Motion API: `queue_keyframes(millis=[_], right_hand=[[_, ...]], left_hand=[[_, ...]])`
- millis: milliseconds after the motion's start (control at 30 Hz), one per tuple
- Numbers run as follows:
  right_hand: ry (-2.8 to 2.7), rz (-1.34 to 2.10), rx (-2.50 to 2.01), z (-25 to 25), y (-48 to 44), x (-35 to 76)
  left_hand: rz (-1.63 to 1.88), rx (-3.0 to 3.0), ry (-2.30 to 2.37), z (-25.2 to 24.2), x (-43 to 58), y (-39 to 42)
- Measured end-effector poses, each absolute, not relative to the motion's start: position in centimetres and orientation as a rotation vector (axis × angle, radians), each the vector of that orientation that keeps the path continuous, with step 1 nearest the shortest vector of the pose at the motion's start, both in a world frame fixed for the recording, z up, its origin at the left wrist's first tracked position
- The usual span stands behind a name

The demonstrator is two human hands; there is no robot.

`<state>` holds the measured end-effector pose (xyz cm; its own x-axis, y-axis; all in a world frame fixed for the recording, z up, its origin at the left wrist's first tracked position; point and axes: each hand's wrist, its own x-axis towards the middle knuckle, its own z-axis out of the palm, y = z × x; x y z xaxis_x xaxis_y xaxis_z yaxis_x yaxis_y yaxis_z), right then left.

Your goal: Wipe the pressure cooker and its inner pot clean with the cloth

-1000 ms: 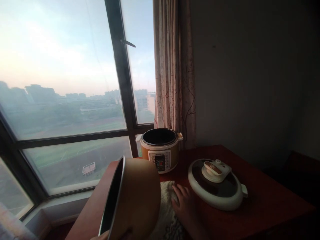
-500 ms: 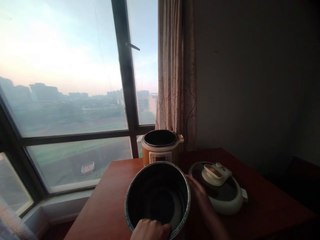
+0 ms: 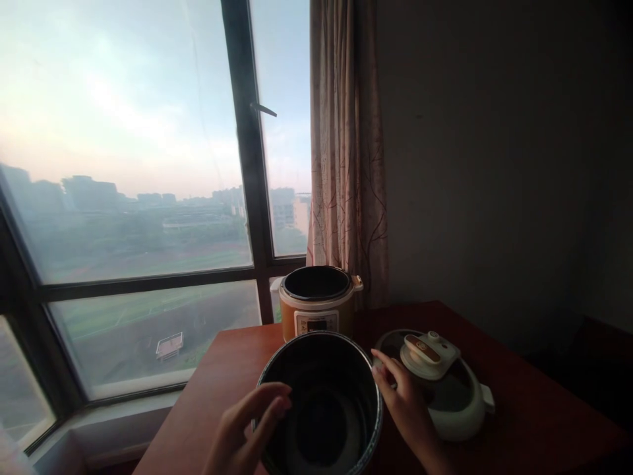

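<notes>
The dark inner pot (image 3: 321,422) stands at the bottom centre, its wide mouth facing me. My left hand (image 3: 252,422) is over its left rim, with the thumb and forefinger curved and their tips close together above the opening; nothing shows between them. Beside the right rim is my right hand (image 3: 403,399), fingers slightly apart and fingertips at the pot's edge. Behind the pot sits the orange and white cooker (image 3: 316,309), with its top uncovered. A round lid (image 3: 457,422) with a pale rim and brown-topped knob lies right of my right hand.
The reddish-brown table (image 3: 227,353) extends around these items. A large window (image 3: 148,218) is on the left, with a patterned curtain (image 3: 341,145) behind the cooker. The dark wall (image 3: 484,171) fills the right side.
My left hand has moved from the pot's near rim to its left side and loosened. The fingers of my right hand have come up beside the right rim. The view has tilted slightly upward.
</notes>
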<state>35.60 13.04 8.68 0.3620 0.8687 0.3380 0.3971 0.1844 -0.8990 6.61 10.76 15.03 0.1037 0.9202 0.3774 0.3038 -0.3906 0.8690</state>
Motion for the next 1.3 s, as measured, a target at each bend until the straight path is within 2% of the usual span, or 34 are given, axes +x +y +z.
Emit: queue_keyframes(millis=[267,567,700,933,1100,1300], right_hand=[[-1.154,0.763,-1.309,7.1,13.4,35.4],[-0.928,0.916,-1.150,5.5,13.2,35.4],[-0.907,0.901,-1.121,5.1,12.7,35.0],[-1.041,0.804,-1.222,5.2,12.3,35.5],[-1.178,0.714,-1.293,8.3,11.6,36.4],[-1.246,0.416,-1.232,17.8,13.8,37.2]], left_hand=[[1.374,1.531,1.433,13.7,4.9,13.0],[1.409,1.180,1.349,9.9,7.8,14.0],[1.390,1.143,1.238,9.2,7.3,14.1],[1.315,1.190,1.339,9.1,6.7,13.4],[1.373,1.307,1.267,11.5,6.8,13.5],[1.645,1.484,1.053,19.5,7.4,16.5]])
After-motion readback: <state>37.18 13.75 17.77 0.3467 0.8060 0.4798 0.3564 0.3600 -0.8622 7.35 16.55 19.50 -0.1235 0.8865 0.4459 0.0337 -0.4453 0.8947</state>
